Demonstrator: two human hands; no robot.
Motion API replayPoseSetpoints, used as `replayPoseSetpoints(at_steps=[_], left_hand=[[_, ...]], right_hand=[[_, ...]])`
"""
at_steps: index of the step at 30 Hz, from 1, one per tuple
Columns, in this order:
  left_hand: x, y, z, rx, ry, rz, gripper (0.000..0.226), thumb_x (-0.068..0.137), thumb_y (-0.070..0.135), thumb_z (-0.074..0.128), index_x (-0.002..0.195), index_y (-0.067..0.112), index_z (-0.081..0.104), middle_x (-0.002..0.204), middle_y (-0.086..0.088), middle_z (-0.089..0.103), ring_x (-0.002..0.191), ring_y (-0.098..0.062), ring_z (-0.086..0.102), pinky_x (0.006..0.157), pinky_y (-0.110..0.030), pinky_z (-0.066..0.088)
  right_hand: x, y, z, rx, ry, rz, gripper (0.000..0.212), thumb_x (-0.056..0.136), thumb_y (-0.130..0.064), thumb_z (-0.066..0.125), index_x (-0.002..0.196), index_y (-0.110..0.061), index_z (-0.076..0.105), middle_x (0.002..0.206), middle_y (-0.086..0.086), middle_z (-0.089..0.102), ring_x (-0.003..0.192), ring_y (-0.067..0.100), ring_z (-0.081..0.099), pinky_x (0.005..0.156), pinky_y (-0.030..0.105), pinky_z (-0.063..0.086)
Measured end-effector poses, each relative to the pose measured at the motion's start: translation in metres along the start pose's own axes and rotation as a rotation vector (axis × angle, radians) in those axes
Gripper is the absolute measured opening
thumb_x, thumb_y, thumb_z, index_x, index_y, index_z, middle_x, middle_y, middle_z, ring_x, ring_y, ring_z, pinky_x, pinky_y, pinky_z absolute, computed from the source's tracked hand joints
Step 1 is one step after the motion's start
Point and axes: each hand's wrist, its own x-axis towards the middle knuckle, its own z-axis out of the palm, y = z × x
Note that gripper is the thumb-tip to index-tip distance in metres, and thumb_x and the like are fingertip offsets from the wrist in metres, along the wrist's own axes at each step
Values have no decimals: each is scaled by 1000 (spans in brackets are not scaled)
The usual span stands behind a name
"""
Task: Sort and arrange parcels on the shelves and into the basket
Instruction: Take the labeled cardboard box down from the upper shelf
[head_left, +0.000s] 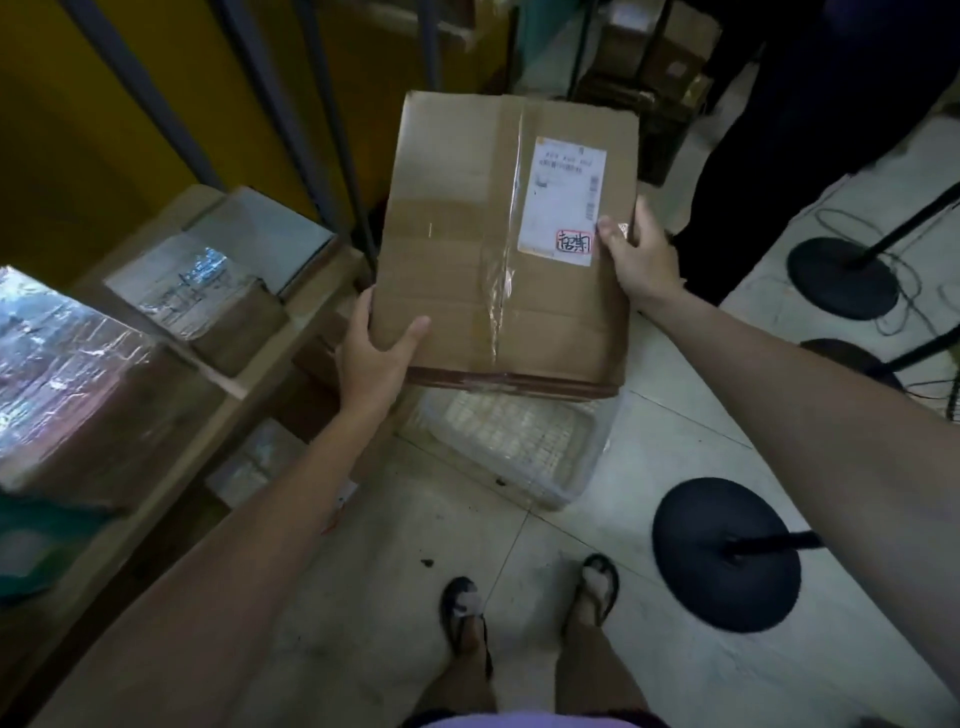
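Note:
I hold a large brown cardboard parcel (467, 249) flat in front of me, taped down its middle, with a white shipping label (566, 200) at its right. My left hand (371, 358) grips its near left corner, thumb on top. My right hand (641, 254) grips its right edge beside the label. The parcel hovers above a white plastic basket (582, 467) on the floor, partly hiding it. A wooden shelf (223, 415) with several taped parcels (218, 296) runs along my left.
Dark metal shelf posts (332, 135) rise behind the parcel. Black round stand bases (727, 553) and cables lie on the tiled floor at right. Another person in dark trousers (810, 135) stands at the upper right, near more boxes (649, 93). My feet in sandals are below.

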Motion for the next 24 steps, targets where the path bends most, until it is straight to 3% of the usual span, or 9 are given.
replayPoseSetpoints(at_steps=[4,8,11,14,16,18,21,24], left_hand=[[12,-12,27,-6,16,-25,70,77,54,62,136,30,35,135,-1,48,123,-22,44,101,-46,42],[13,-35,67,-26,110,-140,69,76,54,63,135,32,36,131,0,52,119,-19,48,95,-32,42],[9,-51,106,-16,204,-250,68,75,53,65,134,34,36,130,1,52,115,-17,48,90,-24,37],[1,-65,153,-40,309,-339,67,76,51,65,134,34,36,127,4,52,109,-12,49,86,-23,38],[-7,-76,185,-69,361,-415,69,76,49,66,135,33,34,134,2,48,117,-15,46,93,-30,41],[-19,-86,216,-87,411,-466,70,77,47,66,136,34,33,136,6,44,116,-8,41,92,-27,38],[-33,-106,256,-139,455,-546,72,76,45,68,138,37,30,131,13,42,110,-1,39,83,-15,34],[-40,-138,288,-182,458,-601,76,76,41,69,140,37,28,138,5,43,116,-7,43,91,-22,35]], right_hand=[[37,21,7,-24,-57,25,45,93,-40,48,135,-26,43,129,-6,59,117,14,54,96,26,42],[82,52,26,-49,-205,30,49,93,-38,48,139,-25,39,137,-6,53,128,18,46,109,41,37],[118,81,41,-57,-332,47,60,92,-37,52,146,-28,28,145,-4,45,132,16,42,111,32,32],[154,113,53,-128,-471,13,69,91,-36,54,149,-33,15,151,-6,35,135,14,35,100,19,25],[173,138,61,-143,-585,-6,70,92,-33,53,149,-32,14,152,-6,32,138,14,32,107,22,23],[183,164,68,-143,-689,-5,70,92,-31,54,150,-31,13,152,-5,32,138,14,33,113,26,25],[191,204,79,-126,-827,33,84,86,-34,65,150,-32,11,151,-4,33,135,12,37,109,25,30],[198,245,93,-203,-908,24,102,72,-41,77,149,-35,9,150,-6,34,128,9,40,105,22,28]])
